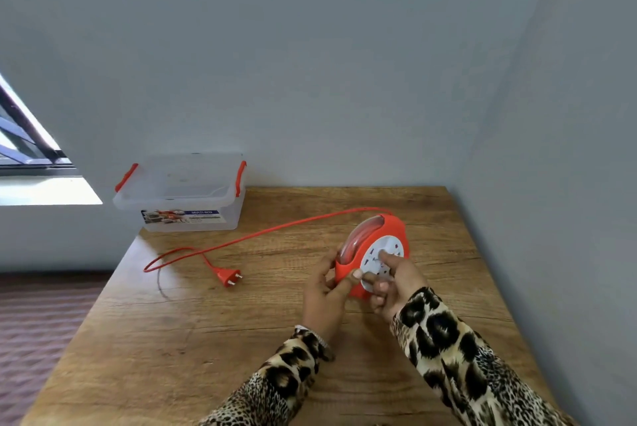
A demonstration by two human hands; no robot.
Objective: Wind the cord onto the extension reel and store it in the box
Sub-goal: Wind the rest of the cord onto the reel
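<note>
Wooden table (213, 339) in a grey-walled corner, window (31, 146) far left. Clear box (179, 193) with red latches at the back-left edge, lid on. Red cord (275, 228) runs left from the reel's top, loops at the table's left edge, ends in a plug (228, 276) lying flat, pins pointing right. Left hand (325, 291) grips the reel's (374, 253) near-left rim, fingers curled. Reel stands on edge mid-table, white socket face toward the camera and right. Right hand (396, 279) pinches the white face, index finger on its centre.
</note>
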